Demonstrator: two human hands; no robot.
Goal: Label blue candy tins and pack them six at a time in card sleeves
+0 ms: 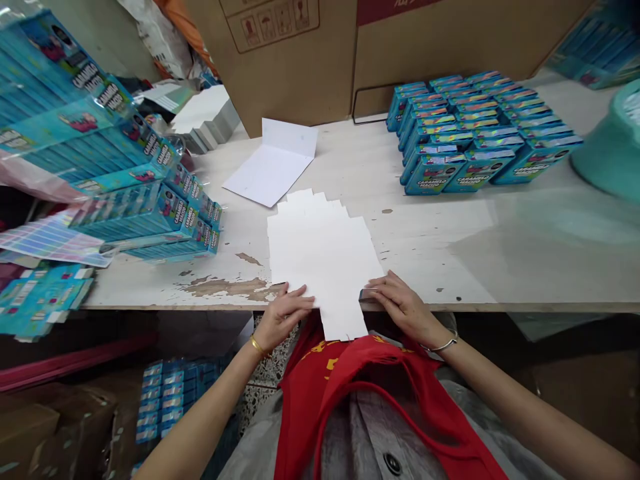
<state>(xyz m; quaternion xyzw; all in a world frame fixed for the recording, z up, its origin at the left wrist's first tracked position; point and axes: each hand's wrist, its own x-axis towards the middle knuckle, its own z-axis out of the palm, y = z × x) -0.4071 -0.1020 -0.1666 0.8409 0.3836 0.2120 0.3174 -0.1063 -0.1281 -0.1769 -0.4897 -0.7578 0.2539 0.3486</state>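
Observation:
A flat white carton blank (320, 247) with stepped edges lies on the table, its narrow flap reaching past the front edge towards my red apron. The stepped outline looks like several blanks fanned on one another. My left hand (283, 317) rests at the blank's lower left side, fingers stretched out and lying flat. At the lower right side, my right hand (403, 310) has its fingers bent over the blank's edge, where a small dark bluish strip shows beneath them. The right thumb is hidden.
A folded white sheet (273, 167) lies behind the blank. Blue candy boxes (463, 133) stand in rows at the back right, beside a teal tub (607, 147). Wrapped blue boxes (145, 207) are stacked at left. A large brown carton (300, 73) closes off the back.

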